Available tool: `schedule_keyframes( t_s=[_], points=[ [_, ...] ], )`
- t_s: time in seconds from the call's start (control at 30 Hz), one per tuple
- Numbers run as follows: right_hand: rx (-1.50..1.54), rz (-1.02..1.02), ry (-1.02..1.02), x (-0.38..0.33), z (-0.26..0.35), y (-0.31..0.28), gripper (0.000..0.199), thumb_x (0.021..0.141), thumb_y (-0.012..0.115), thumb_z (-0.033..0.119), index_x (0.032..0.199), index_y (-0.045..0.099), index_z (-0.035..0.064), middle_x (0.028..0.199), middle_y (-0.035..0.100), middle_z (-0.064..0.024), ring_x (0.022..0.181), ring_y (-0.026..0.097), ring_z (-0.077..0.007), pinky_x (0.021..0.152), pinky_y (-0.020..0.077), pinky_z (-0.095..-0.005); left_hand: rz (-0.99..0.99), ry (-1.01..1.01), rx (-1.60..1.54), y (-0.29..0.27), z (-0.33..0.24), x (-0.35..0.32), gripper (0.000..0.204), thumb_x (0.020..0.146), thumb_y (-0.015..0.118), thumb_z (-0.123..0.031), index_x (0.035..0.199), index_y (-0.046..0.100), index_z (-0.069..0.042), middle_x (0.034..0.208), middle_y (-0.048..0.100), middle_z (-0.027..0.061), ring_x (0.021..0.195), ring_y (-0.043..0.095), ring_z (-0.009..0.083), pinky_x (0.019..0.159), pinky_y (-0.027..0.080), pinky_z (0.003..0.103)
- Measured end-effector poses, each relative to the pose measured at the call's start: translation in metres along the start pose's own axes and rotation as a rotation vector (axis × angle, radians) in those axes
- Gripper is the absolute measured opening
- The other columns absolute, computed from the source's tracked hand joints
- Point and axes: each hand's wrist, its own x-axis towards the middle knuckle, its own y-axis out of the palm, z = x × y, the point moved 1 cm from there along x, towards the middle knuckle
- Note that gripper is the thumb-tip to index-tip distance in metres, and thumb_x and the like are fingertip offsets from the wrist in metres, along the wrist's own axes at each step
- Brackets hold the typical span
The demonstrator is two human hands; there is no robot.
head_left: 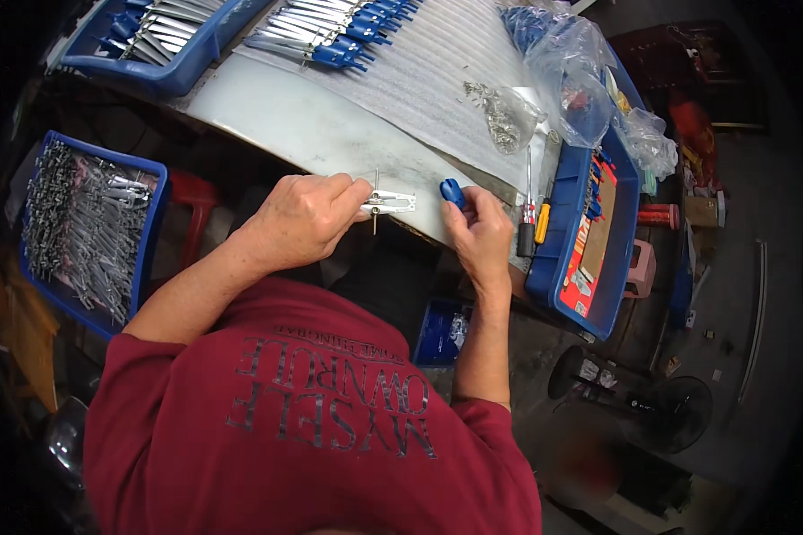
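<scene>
My left hand (305, 218) is closed, pinching a flat silver metal piece (394, 201) with a slotted end that points right. A thin metal rod (376, 218) stands crosswise over that piece, close to my fingertips. To the right, my right hand (480, 234) is closed round a small rounded blue plastic part (452, 192), held between thumb and fingers. A gap separates the blue part from the metal piece. Both hands are at the front edge of the white worktable (268, 107). The ends of the pieces inside my fingers are hidden.
Rows of silver, blue-ended pieces (339, 31) lie on foam sheeting (437, 67). Beside my right hand lie a black-handled screwdriver (526, 234), a yellow-handled tool (542, 223) and a blue bin (620, 285). A bag of small metal parts (509, 125) sits behind. Left stands a full blue crate (154, 214).
</scene>
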Motion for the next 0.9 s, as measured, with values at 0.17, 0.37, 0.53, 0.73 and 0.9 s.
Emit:
schedule_keyframes(
  t_s=[0.17, 0.37, 0.53, 0.73, 0.9],
  points=[
    [0.341, 0.124, -0.026, -0.008, 0.012, -0.013, 0.022, 0.073, 0.066, 0.009, 0.091, 0.058, -0.0017, 0.072, 0.057, -0.0022, 0.061, 0.047, -0.0055, 0.055, 0.0407, -0.0209, 0.004, 0.025, -0.001, -0.002, 0.0, 0.0, 0.02, 0.071, 0.061, -0.007, 0.087, 0.05, -0.001, 0.062, 0.045, 0.0091, 0.052, 0.05, 0.0248, 0.045, 0.039, 0.034],
    [0.363, 0.141, -0.137, -0.014, 0.023, -0.016, 0.025, 0.072, 0.067, 0.011, 0.092, 0.059, -0.0019, 0.078, 0.06, -0.0084, 0.067, 0.056, -0.0145, 0.063, 0.0442, -0.0252, 0.029, 0.041, 0.01, -0.002, 0.0, -0.004, 0.024, 0.069, 0.062, -0.008, 0.089, 0.051, 0.0, 0.062, 0.045, 0.0084, 0.053, 0.05, 0.0239, 0.045, 0.039, 0.034],
    [0.344, 0.191, -0.2, -0.015, 0.026, -0.017, 0.027, 0.07, 0.068, 0.009, 0.093, 0.058, -0.0023, 0.078, 0.06, -0.0102, 0.07, 0.057, -0.0172, 0.063, 0.0446, -0.0257, 0.069, 0.054, 0.0, -0.002, 0.001, -0.006, 0.026, 0.068, 0.063, -0.008, 0.089, 0.051, 0.0, 0.062, 0.045, 0.0082, 0.054, 0.051, 0.0238, 0.046, 0.04, 0.034],
    [0.31, 0.231, -0.248, -0.018, 0.028, -0.016, 0.029, 0.068, 0.069, 0.006, 0.093, 0.058, -0.002, 0.078, 0.06, -0.0104, 0.068, 0.057, -0.0174, 0.059, 0.0444, -0.025, 0.094, 0.08, -0.013, -0.002, -0.001, -0.007, 0.025, 0.067, 0.063, -0.009, 0.086, 0.05, -0.001, 0.062, 0.045, 0.0081, 0.055, 0.052, 0.024, 0.047, 0.04, 0.034],
    [0.339, 0.22, -0.329, -0.019, 0.033, -0.01, 0.029, 0.067, 0.069, 0.005, 0.093, 0.059, -0.0022, 0.077, 0.059, -0.0113, 0.065, 0.057, -0.0181, 0.057, 0.0447, -0.0255, 0.107, 0.083, -0.034, 0.001, -0.002, -0.009, 0.023, 0.067, 0.063, -0.009, 0.083, 0.049, -0.002, 0.061, 0.044, 0.0078, 0.054, 0.051, 0.0247, 0.046, 0.04, 0.035]
  ],
)
